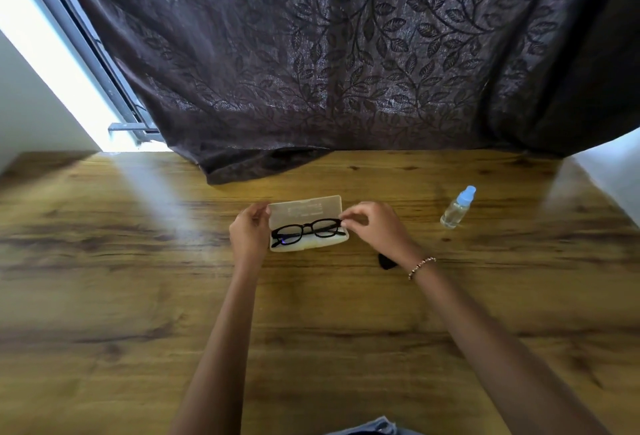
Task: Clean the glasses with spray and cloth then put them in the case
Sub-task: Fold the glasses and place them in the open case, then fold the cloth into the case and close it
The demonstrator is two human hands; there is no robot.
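Wood-grain desk [138,296] fills the near view. Near its middle lies an open pale case [304,214] with black glasses [306,231] inside. Left hand [250,231] curls on the case's left end; right hand [375,228] pinches the glasses' right corner. Right of the case stands a spray bottle [458,207]. Beyond the case hangs a dark leaf-patterned curtain [329,53].

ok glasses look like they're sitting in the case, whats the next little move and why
Probably let go of the glasses and fold the lid down. They already lie folded in the open case, and both hands, the left hand and the right hand, sit at its ends, near the lid's corners. The spray bottle stands aside, capped, so cleaning seems finished.
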